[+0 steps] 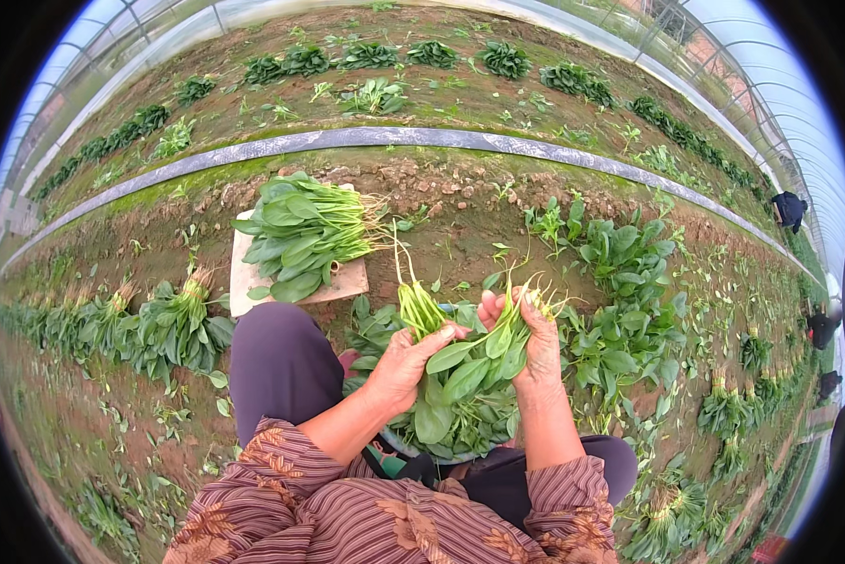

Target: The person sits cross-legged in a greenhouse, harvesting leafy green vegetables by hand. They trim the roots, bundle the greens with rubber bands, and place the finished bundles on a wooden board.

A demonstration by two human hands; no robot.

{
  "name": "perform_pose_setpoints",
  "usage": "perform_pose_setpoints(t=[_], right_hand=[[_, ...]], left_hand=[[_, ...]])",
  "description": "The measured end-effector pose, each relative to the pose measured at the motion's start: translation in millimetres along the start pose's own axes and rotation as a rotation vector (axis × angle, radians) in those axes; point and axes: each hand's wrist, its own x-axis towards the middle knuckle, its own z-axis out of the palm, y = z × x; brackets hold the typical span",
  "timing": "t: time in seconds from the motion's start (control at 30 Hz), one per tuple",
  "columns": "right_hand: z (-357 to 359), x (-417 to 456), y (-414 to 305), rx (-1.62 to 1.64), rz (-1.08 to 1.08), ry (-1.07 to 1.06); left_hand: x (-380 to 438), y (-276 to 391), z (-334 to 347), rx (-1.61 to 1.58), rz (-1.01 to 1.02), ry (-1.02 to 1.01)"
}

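My left hand [412,359] grips a small bunch of leafy greens, spinach-like, by the stems [419,307]; their thin roots point away from me. Close beside it on the right, my right hand [535,338] holds more greens [503,342] near their roots, with the leaves hanging toward my lap. Below both hands, loose leaves [464,423] fill a container between my knees, its rim mostly hidden. Ahead on the left, a larger pile of greens [306,225] lies on a pale board [348,280], roots to the right.
Unpicked-looking or loose greens [627,310] lie right of my hands. Tied-looking bunches [182,317] line the ground at left, others [729,405] at right. A dark flat strip [394,137] crosses the soil ahead. Several people, one in dark clothing [789,210], are far right under the plastic tunnel.
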Motion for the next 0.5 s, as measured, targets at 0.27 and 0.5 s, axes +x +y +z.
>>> perform_pose_setpoints(t=[0.27, 0.5], right_hand=[[25.6, -9.0, 22.4, -0.405, -0.130, -0.005], [19.2, -7.7, 36.1, -0.443, -0.131, -0.028]], left_hand=[[-0.5, 0.7, 3.2, 0.170, 0.088, 0.005], [2.3, -4.4, 0.9, -0.026, 0.136, 0.175]])
